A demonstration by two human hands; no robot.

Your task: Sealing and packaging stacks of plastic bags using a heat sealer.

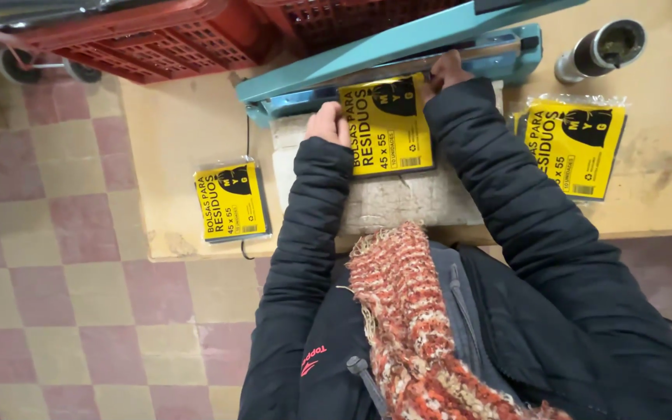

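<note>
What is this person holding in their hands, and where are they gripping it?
A yellow packet, held by its upper corners: left hand at the top left, right hand at the top right, its top edge under the teal sealer.

Three flat rectangular yellow packets with black print, each in clear film. Middle packet (386, 124): between both hands, left hand (328, 124) touching its left edge, right hand (445, 71) at its top right corner. Second packet (232, 201): well left of left hand. Third packet (575, 145): right of right hand, apart.

Head view, steeply down, close
</note>
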